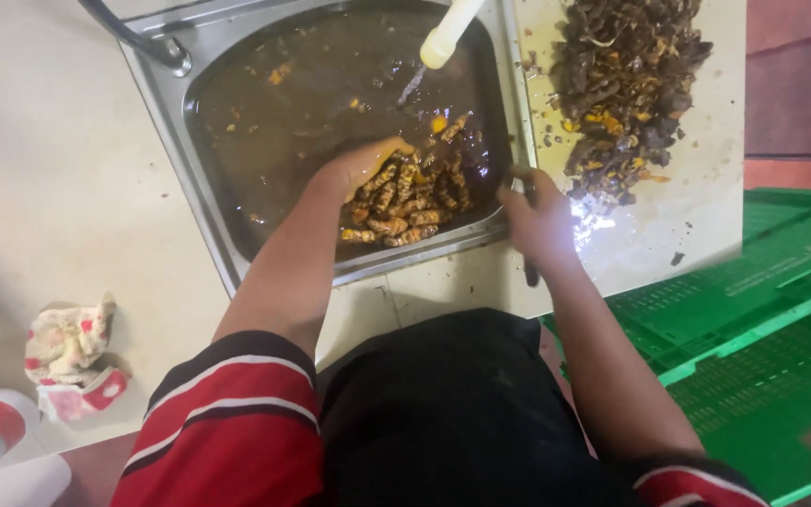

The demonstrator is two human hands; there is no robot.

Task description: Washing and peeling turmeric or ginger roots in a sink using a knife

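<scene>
Left hand point(360, 167) on roots point(408, 207); right hand point(539, 221) grips knife point(529, 272).

I see the sink point(204, 150) set in the table point(49, 188) — roots point(405, 202) lie in its water, near corner. Right of it a pile of scraps point(626, 89) sits on the table; a cloth point(68, 343) lies far left — crates point(762, 319) stand right.

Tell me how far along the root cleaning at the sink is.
Done: a heap of dark scrapings lies on the counter. In hand: the left hand is among the orange roots in the muddy water; the right hand holds a knife. Left: the remaining roots.
</scene>
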